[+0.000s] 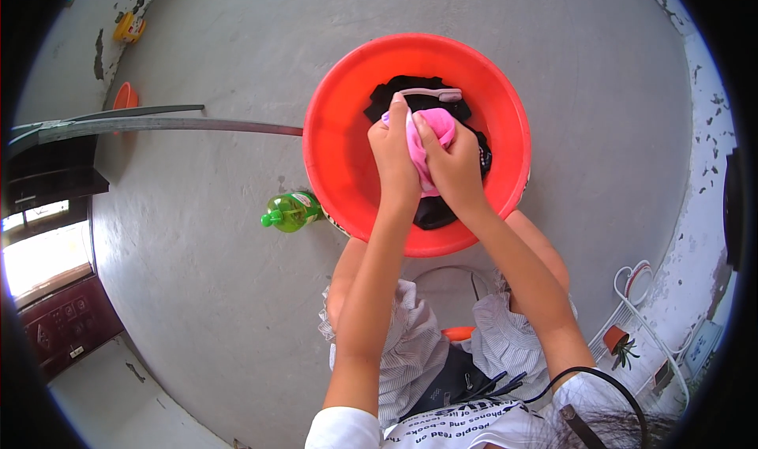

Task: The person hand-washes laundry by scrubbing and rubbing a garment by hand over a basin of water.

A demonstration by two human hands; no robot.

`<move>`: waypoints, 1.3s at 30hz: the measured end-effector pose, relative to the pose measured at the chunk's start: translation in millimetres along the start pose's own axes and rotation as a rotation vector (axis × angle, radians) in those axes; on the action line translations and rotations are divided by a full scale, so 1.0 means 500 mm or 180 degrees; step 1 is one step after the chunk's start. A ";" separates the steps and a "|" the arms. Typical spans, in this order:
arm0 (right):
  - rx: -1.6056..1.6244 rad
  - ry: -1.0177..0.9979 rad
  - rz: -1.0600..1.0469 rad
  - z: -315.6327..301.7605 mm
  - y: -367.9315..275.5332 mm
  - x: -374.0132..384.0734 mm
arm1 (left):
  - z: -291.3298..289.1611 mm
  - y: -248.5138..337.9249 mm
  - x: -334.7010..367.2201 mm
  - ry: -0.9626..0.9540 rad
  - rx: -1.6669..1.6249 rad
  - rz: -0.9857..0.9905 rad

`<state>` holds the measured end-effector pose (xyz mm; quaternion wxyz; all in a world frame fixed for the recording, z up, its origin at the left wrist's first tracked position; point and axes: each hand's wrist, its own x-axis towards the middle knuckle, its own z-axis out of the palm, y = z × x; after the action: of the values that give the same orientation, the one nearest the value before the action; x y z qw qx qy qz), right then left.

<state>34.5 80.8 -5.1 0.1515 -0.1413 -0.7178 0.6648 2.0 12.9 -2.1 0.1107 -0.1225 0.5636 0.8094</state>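
Note:
Both my hands are closed around a bunched pink cloth [435, 121], held over the middle of a big red basin [335, 110]. My left hand [393, 153] grips it from the left, thumb pointing up along it. From the right, my right hand [455, 163] wraps it with the thumb over the top. Dark clothes [433, 213] lie in the basin below and around my hands. A brush with a pale pink handle [430, 93] rests on the dark cloth just beyond my fingertips. Much of the pink cloth is hidden by my fingers.
A green bottle [291, 211] lies or leans beside the basin's left side. Long grey metal bars [174, 124] reach toward the basin from the left. A small orange bowl [125, 96] and a yellow container [129, 28] are farther left. A potted plant [620, 343] stands by a white rack at right.

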 end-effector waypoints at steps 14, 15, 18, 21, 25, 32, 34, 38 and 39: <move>0.0223 0.0156 0.0161 -0.011 0.012 0.021 | 0.010 -0.013 -0.019 -0.0053 0.0132 -0.0072; 0.0224 0.0156 0.0162 -0.008 0.008 0.016 | 0.008 -0.008 -0.017 -0.0051 0.0096 -0.0065; -0.0367 0.0032 -0.0197 0.002 0.005 0.001 | -0.006 0.008 -0.003 0.0001 0.0036 -0.0091; -0.0415 -0.0028 -0.0238 0.003 0.004 -0.007 | -0.009 0.009 0.000 0.0037 0.0107 -0.0140; 0.0157 0.0181 0.0006 -0.008 0.006 0.007 | 0.007 -0.003 -0.012 -0.0092 0.0216 -0.0017; 0.0556 0.0159 0.0206 -0.026 0.030 0.038 | 0.020 -0.013 -0.033 -0.0199 0.0418 -0.0264; 0.0547 0.0173 0.0212 -0.020 0.021 0.033 | 0.015 -0.010 -0.031 -0.0173 0.0412 -0.0238; 0.0277 0.0111 0.0120 -0.012 0.008 0.016 | 0.009 0.001 -0.022 -0.0048 0.0354 -0.0086; 0.0126 0.0055 0.0052 -0.008 0.003 0.010 | 0.003 0.006 -0.018 -0.0043 0.0358 -0.0081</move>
<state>31.5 86.7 -6.2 0.1550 -0.1499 -0.7019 0.6788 9.5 13.1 3.9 0.1316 -0.1178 0.6058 0.7758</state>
